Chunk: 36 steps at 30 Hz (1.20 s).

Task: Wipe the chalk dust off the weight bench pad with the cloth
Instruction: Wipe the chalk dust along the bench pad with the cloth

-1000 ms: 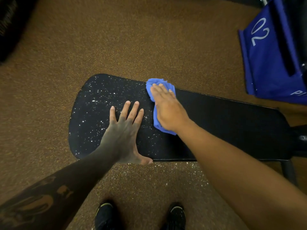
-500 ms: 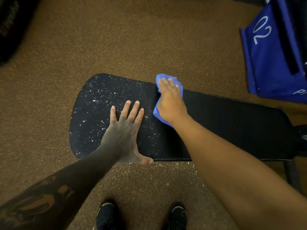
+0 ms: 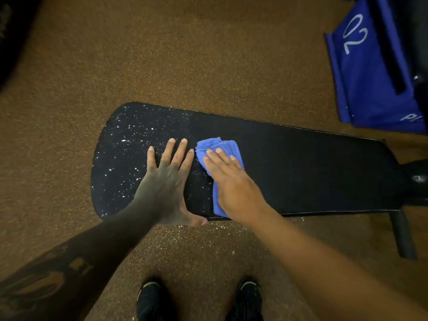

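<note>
Rt hand (image 3: pixel 234 184): we press fingers flat, spread, on blue cloth (image 3: pixel 218 147), mid bench pad (image 3: pixel 301 167).
Lt hand (image 3: pixel 165 181): open, splayed on pad.
Chalk dust (image 3: pixel 129 144): speckles pad's lt end.

Black padded bench top (image 3: pixel 301 163): matt, finely grained; white powdery specks at left end. Folded blue cloth (image 3: pixel 228 147): soft, ribbed weave. Brown speckled floor (image 3: pixel 185 54): rough, granular.
</note>
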Each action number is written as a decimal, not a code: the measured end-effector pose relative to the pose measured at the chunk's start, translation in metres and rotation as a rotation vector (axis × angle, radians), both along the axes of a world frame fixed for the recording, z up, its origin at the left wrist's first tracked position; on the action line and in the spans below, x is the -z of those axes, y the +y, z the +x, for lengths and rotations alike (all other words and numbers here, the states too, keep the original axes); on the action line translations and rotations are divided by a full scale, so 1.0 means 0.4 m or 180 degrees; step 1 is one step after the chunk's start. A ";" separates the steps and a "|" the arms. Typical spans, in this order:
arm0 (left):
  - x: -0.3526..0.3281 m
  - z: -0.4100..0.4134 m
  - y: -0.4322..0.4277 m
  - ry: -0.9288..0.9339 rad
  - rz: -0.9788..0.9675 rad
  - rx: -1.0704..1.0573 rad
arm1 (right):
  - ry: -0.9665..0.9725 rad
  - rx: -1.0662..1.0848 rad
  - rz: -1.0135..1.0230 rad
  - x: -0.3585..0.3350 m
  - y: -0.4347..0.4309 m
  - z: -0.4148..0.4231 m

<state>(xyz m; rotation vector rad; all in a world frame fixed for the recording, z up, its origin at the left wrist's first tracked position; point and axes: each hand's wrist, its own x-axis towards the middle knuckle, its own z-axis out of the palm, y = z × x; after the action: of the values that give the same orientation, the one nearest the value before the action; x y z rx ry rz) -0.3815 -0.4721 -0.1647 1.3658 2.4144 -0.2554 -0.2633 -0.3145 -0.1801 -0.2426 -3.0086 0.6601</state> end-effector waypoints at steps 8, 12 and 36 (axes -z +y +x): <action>0.002 -0.014 -0.014 -0.0003 0.0113 0.0150 | -0.0023 0.0597 -0.0050 -0.024 -0.113 0.058; 0.005 -0.022 -0.022 0.0036 0.0030 0.0205 | 0.0033 0.0620 0.0055 -0.001 -0.057 0.101; 0.008 -0.023 -0.042 0.0065 0.0089 0.0064 | 0.0228 0.1593 -0.0205 0.008 -0.057 0.060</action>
<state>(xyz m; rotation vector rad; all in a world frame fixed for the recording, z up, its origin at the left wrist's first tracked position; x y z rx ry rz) -0.3908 -0.4891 -0.1680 1.4068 2.4310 -0.2428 -0.2393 -0.3374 -0.1835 -0.9116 -2.6887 0.6878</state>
